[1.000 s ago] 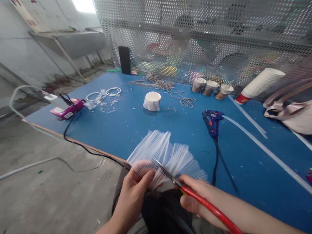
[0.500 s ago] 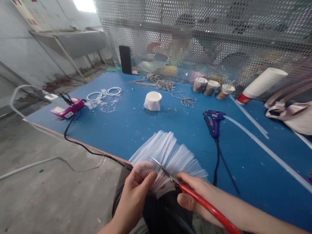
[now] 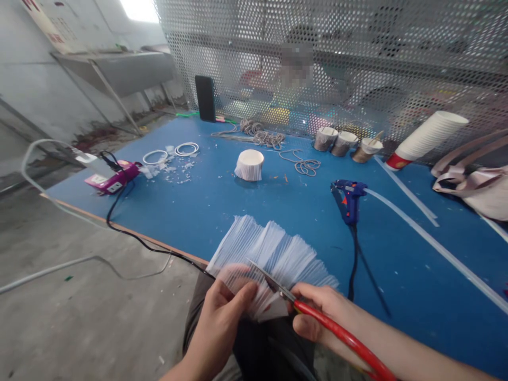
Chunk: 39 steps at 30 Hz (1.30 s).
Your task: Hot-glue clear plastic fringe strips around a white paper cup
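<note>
As my left hand [image 3: 222, 317] pinches the pleated white mesh [image 3: 273, 246], seemingly to steady its folds, my right hand [image 3: 323, 297] holds red-handled scissors [image 3: 317, 315], slanted across it, perhaps for a clear view. Left of the grip I see concrete floor [image 3: 111, 312]; just ahead, the mesh fans over the blue table [image 3: 182, 217]; well beyond stands a perforated metal screen [image 3: 238, 55].

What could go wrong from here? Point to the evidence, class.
The scissors lie close to the left hand, so a slip might nick it. The fabric fans unevenly, so a cut could wander. The black cord hangs past the table edge near a leg and might snag.
</note>
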{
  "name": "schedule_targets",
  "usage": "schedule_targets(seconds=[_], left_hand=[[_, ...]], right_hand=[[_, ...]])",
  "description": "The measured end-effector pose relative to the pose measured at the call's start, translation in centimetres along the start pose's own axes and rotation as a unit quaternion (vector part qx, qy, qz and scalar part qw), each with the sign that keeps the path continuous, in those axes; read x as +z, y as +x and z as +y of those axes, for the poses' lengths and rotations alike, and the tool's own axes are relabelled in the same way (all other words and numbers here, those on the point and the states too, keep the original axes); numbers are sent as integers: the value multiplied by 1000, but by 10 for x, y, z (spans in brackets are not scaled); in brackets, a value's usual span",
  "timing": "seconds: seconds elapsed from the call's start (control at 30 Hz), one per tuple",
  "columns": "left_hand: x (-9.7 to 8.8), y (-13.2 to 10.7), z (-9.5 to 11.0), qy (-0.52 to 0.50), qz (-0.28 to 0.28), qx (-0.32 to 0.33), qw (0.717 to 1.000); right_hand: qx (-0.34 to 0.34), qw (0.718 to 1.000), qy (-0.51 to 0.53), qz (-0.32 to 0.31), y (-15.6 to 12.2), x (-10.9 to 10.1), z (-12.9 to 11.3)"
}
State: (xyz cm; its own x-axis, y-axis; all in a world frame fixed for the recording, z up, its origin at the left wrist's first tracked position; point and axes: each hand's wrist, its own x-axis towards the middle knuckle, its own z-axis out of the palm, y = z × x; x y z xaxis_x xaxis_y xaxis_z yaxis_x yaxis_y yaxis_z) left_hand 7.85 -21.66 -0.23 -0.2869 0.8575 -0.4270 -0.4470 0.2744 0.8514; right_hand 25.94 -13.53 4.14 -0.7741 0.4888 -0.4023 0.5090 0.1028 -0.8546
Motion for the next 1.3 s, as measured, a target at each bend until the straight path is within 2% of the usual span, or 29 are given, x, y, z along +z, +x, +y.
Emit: schedule_targets(seconds=[0.17,0.23,0.4,0.6,0.83,0.97,1.3], left_hand=[[2,-5,3,-39,77,-30,996],[2,-5,7,-58,87,-39,994],[-2,0,18,-22,27,-16,999],[-7,4,17,-17,-26,3,999],[-9,2,16,-8,-25,-1,1000],[-9,2,15,-13,-11,4,1000],[-11,2,17,-14,-27,17,999]], right_hand=[[4,1000,-26,16,-1,4,9],[-2,998,-50,28,-1,6,13],[1,996,-81,28,-4,8,16],[-7,994,-105,7,-2,5,5],[-32,993,-113,-15,1,1,-1],[-25,994,-105,-27,-1,-2,-5],[-16,992,-120,-45,-4,-4,-1]])
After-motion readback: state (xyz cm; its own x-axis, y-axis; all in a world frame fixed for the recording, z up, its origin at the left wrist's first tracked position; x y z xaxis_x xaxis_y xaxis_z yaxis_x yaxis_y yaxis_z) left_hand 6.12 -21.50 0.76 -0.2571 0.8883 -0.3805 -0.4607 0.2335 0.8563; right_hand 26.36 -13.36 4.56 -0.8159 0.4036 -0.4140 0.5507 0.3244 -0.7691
